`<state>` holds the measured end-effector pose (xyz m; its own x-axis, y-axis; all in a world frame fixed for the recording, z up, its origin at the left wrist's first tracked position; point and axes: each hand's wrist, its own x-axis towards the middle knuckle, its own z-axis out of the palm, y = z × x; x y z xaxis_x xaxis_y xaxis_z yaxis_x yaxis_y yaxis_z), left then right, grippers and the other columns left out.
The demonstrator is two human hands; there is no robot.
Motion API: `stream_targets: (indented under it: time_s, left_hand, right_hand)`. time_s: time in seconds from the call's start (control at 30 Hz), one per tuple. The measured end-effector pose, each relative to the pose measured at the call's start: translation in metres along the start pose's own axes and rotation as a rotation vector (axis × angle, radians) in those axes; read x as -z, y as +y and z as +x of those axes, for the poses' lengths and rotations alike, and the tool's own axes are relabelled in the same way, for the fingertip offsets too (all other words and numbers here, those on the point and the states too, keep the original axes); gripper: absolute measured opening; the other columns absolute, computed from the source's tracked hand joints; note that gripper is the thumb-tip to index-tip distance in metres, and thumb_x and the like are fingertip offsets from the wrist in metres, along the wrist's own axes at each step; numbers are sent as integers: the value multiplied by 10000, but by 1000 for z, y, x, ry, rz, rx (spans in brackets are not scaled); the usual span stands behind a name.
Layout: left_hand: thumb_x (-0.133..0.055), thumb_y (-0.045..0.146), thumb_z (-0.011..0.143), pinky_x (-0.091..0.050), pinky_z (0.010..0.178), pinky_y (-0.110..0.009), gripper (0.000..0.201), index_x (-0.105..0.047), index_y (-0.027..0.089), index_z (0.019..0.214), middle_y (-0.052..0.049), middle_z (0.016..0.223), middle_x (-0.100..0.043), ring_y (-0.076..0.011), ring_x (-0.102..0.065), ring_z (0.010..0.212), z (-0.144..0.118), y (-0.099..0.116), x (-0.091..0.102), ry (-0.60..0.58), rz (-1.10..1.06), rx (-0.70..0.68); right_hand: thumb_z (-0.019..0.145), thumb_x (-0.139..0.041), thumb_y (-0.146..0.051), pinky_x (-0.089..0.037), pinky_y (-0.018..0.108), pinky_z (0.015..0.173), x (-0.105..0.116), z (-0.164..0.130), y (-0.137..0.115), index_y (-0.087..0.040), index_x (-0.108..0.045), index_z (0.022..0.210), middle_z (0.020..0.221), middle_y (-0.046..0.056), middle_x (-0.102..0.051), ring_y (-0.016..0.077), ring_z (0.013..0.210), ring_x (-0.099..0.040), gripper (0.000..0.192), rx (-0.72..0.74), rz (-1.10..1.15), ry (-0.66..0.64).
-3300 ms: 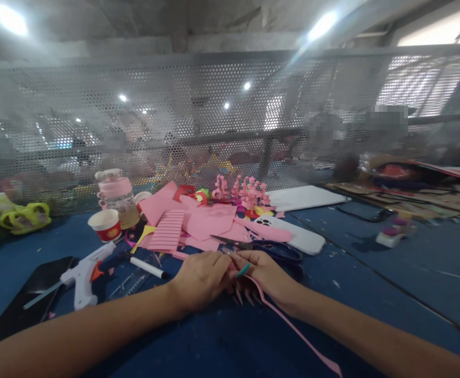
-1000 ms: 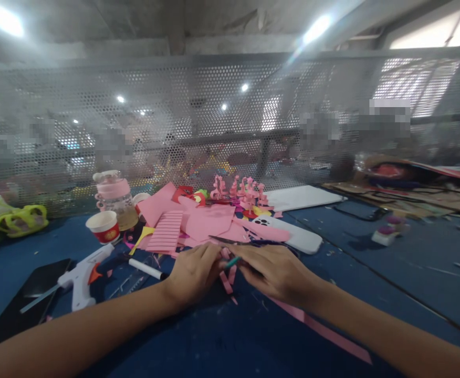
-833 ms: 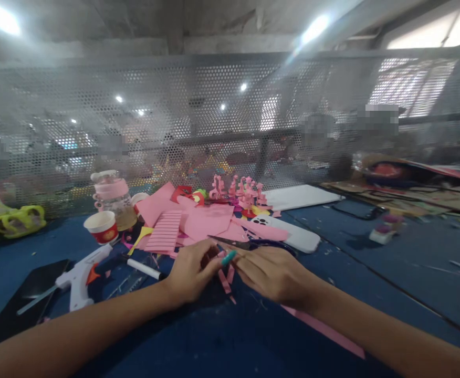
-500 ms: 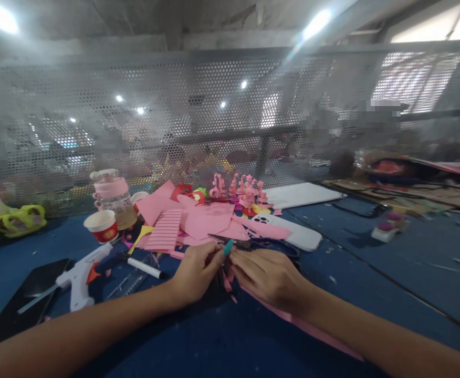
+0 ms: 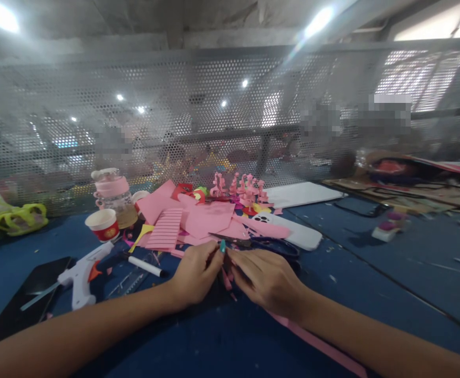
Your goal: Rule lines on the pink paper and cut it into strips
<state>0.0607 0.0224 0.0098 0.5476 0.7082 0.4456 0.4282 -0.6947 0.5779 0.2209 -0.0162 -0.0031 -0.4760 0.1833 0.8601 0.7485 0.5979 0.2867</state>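
Note:
My left hand [image 5: 199, 270] is closed in a pinch, its thumb tipped with teal at the nail. Its fingertips meet those of my right hand [image 5: 267, 275], low over the table. A long pink paper strip [image 5: 316, 344] runs from beneath my right hand towards the lower right. That hand's fingers are bent together around the strip's upper end, which they hide. What my left fingers pinch is too small and covered to make out. Short pink paper scraps [image 5: 227, 281] show below the fingertips. Just behind the hands lie dark-handled scissors [image 5: 275, 244].
Pink paper sheets [image 5: 210, 218] are piled behind, beside pink paper figures [image 5: 248, 191]. A white phone [image 5: 303, 234] lies right of them. To the left are a glue gun [image 5: 82, 275], a marker [image 5: 145, 266], a paper cup [image 5: 103, 226] and a bottle [image 5: 114, 197]. A perforated screen [image 5: 214, 115] stands behind.
My left thumb has turned and drawn slightly left. The pink strip has shifted downward below my right forearm. Both hands stay close together.

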Motion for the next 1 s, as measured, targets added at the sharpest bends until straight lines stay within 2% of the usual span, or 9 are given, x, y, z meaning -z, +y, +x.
stream_targets:
  time_s: [0.57,0.87,1.0]
  left_hand:
    - [-325,311,894,-307,515,-233,285,-395,201,641,45,546,-421,-111,-388,500,1,0,0,1,-30,7]
    - [-314,300,889,-320,483,-229,272,-405,200,653,33,538,-454,-116,-424,503,3,2,1,-21,-32,25]
    - [-315,293,894,-329,480,-227,276,-411,197,653,27,536,-468,-117,-434,505,2,0,0,-13,-51,25]
  right_hand:
    - [875,-404,-101,-542,301,569,-3,-5,-2,-38,-650,949,740,99,-726,180,612,-675,265,-114,67,-32]
    - [880,-383,-127,-565,294,616,-4,-7,-3,-81,-643,980,780,113,-724,184,662,-684,283,-303,215,-87]
    - [895,-371,-145,-567,284,612,-2,-5,-3,-103,-648,914,760,110,-719,183,666,-688,280,-330,248,-88]
